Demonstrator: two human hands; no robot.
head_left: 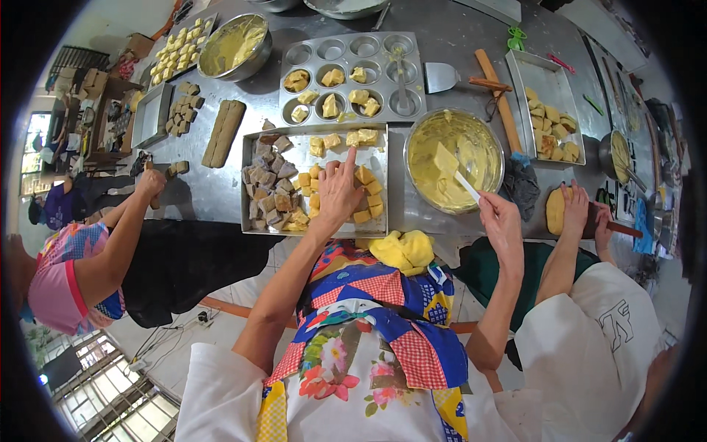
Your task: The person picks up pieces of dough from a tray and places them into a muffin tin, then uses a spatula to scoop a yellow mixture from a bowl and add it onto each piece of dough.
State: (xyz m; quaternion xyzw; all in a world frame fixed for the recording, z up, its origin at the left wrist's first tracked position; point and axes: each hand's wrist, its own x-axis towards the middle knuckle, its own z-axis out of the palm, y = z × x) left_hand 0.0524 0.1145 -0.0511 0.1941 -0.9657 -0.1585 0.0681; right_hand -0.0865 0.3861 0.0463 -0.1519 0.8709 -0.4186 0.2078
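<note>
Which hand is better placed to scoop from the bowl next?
Right hand, I'd judge: it holds the spatula, which reaches over the bowl. The left hand is over the tray, near yellow pieces.

On a grey metal worktable (445, 33)
Left, a long brown baked slab (224, 134) near a rectangular grey metal pan (152, 116); right, a flat silver metal blade (442, 76) near a long brown wooden stick (504, 114), with a bright-green looped object (516, 37) farther off.
</note>
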